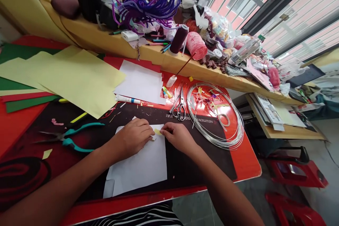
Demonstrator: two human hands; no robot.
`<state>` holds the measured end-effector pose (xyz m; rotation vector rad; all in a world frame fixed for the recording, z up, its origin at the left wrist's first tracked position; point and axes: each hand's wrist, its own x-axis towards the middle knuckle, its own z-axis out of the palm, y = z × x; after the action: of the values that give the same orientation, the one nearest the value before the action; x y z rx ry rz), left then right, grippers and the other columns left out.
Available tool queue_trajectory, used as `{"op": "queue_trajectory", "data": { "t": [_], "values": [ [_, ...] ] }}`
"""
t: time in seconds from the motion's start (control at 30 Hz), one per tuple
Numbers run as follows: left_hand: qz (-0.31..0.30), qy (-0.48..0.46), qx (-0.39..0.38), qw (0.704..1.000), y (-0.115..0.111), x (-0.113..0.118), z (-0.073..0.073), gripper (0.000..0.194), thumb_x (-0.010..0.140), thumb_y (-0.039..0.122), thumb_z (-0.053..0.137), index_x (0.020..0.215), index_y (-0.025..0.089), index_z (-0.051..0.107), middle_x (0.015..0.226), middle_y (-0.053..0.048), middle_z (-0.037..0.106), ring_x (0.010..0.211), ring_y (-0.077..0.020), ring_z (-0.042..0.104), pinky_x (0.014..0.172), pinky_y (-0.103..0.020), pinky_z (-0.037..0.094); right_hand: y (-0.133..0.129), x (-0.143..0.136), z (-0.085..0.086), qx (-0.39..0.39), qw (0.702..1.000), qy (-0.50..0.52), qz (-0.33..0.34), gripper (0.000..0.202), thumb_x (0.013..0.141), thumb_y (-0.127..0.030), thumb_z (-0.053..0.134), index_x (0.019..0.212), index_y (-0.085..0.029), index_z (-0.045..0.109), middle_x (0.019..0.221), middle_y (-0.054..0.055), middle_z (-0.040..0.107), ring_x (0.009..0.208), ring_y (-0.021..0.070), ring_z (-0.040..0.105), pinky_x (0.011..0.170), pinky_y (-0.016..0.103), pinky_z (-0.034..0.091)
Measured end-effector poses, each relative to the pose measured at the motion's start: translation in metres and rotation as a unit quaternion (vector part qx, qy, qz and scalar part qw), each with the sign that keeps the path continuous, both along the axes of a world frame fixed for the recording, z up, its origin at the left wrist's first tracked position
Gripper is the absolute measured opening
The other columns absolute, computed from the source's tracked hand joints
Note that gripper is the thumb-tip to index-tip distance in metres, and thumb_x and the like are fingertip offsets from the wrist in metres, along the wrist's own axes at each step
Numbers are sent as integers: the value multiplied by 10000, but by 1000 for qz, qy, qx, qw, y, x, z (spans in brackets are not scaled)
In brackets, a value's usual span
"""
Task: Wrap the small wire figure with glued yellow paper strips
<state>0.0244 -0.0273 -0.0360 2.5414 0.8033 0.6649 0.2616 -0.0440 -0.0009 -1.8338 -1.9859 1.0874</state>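
Observation:
On a white sheet of paper [143, 169], my left hand [134, 136] rests with its fingers curled together. A small pale bit shows at its fingertips, but I cannot make out what it is. My right hand [177, 136] is closed in a pinch at the sheet's upper right edge. Its thumb and forefinger hold the end of a small yellow piece of paper [158, 132], which lies over the white sheet between both hands. Teal-handled pliers [69, 137] lie open to the left of my left hand. Scissors [180, 107] lie beyond my right hand.
A coil of silvery wire [235, 132] with paper scraps inside lies at the right. Yellow sheets [84, 74], white sheets [140, 81] and a glue tube [128, 99] lie behind. A cluttered ledge [156, 54] carries pipe cleaners [150, 7] and a thread spool [179, 40].

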Motion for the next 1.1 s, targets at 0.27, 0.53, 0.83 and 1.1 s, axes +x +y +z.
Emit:
{"op": "queue_trajectory", "data": {
  "t": [0.27,0.53,0.83,1.1],
  "values": [
    [23,-29,-36,999,8,-7,-2,262,1045,231,499,1011,212,758,929,-72,767,914,-247,673,868,-397,488,4,-5,-3,2,999,-30,25,120,978,-229,682,938,-198,790,770,2,743,659,147,588,620,255,345],
    [238,-146,-77,957,24,-32,21,258,1040,343,540,1053,227,771,1054,-64,810,1023,-266,720,950,-392,544,5,-13,2,-43,997,63,-24,192,983,-324,659,915,-186,775,652,-25,636,595,142,538,586,251,365],
    [247,-147,-105,952,23,-33,19,265,1016,362,549,1029,231,779,1047,-56,823,1007,-253,740,940,-377,573,23,-51,2,-43,997,68,-4,182,979,-306,677,925,-189,804,639,-16,671,602,139,562,615,248,380],
    [243,-163,-99,951,23,-37,18,247,1017,293,549,1045,206,778,1058,-66,817,1013,-246,743,915,-357,573,22,-69,-8,-31,999,34,14,179,967,-294,689,874,-183,794,662,-11,665,615,136,543,591,248,338]
  ]
}}
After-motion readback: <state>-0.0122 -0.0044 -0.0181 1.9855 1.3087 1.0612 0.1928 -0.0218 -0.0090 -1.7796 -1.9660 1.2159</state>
